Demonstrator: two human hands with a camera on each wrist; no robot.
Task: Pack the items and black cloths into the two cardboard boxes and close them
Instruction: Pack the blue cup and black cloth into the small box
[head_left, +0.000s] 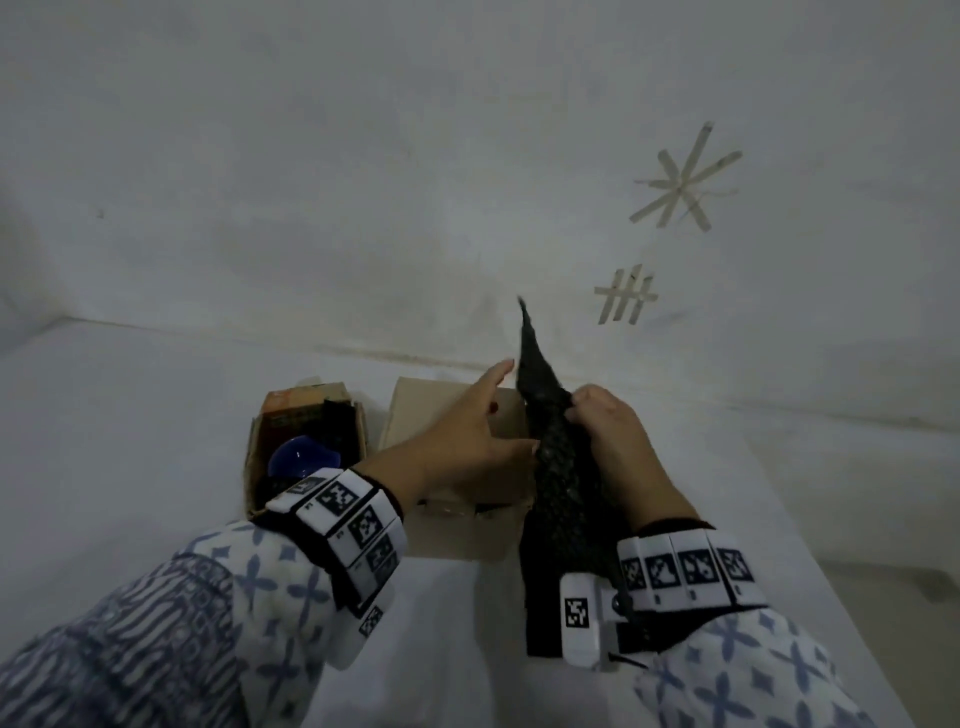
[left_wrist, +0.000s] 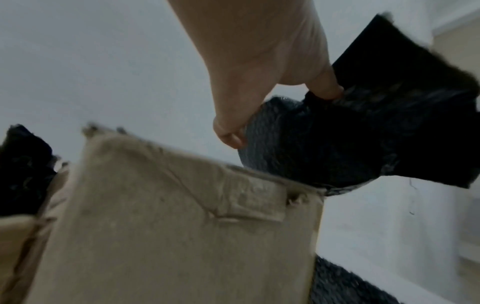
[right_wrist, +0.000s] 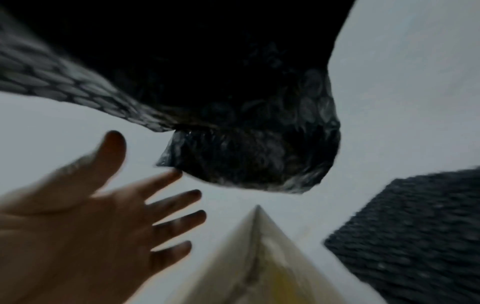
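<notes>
Pinching the black cloth, the right hand fingers curl; left hand fingers spread, holding nothing.

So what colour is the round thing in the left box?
Dark blue. The round thing in the left box shows best in the head view.

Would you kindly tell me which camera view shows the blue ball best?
The head view: the blue ball lies in the left cardboard box, partly hidden by the left wrist. Neither wrist view shows it.
</notes>
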